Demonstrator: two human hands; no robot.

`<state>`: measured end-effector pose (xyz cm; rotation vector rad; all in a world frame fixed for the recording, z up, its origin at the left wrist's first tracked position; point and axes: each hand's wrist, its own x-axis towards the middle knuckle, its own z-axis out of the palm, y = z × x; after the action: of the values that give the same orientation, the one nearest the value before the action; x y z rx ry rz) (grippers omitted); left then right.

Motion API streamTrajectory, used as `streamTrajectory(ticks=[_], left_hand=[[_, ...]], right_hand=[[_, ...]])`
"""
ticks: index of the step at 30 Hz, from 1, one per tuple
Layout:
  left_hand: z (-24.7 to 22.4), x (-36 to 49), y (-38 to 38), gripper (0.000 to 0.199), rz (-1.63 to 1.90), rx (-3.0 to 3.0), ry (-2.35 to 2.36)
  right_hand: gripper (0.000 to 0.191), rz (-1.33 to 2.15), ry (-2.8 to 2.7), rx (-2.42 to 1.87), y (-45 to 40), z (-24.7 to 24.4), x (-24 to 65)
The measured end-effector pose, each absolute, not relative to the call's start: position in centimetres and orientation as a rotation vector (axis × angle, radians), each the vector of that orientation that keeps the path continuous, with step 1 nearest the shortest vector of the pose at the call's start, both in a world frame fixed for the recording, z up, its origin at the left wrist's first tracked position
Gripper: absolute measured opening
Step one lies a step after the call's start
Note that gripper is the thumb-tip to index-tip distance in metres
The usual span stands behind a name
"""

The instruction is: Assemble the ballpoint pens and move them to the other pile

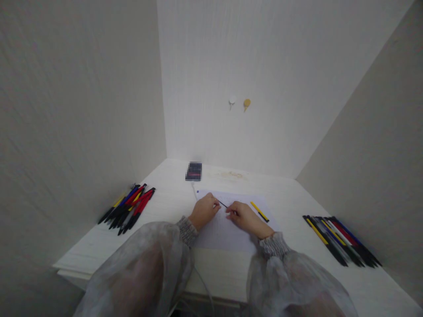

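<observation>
1. Facing a white table (218,268), enclosed along its left, back and right edges by pale walls (211,57).
2. Showing on the back wall, above the middle of the back edge, a white hook (232,101) just beside a gold-coloured hook (247,102).
3. Bearing near the back edge, toward the back left corner, a dark pixelated object (193,171), too obscured for naming, with a pale cord (193,189) just in front; also showing a brownish stain (235,175) near the middle of that edge.
4. Bearing along the left edge a loose heap of pens (127,211) in black, red, blue and yellow, partly overlapping; bearing along the right edge a tighter row of pens (342,242) in similar colours.
5. Carrying mid-table a sheet of white paper (224,235), supporting near its right edge a yellow-and-black pen piece (259,211), lying aslant.
6. Holding a thin dark rod (223,204) above the sheet's back half, slanting between both hands.
7. Pinching its far end with the left hand (205,209), fingertips closing together.
8. Pinching its near end with the right hand (243,216), fingers curling; not telling exact fingertip contact, too small here.
9. Wearing translucent sleeves (145,259) with gathered cuffs, crossing the front edge.
</observation>
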<state>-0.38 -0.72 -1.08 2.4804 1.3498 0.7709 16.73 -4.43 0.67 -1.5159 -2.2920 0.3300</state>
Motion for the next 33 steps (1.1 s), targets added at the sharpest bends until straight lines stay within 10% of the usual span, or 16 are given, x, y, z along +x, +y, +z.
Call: streamTrajectory(ticks=[33], left_hand=[[-0.5,-0.8,-0.3,0.02,0.777,2.29,1.572]], right_hand=[[0.026,0.402,-2.298,-1.672,-3.1,1.3,22.5]])
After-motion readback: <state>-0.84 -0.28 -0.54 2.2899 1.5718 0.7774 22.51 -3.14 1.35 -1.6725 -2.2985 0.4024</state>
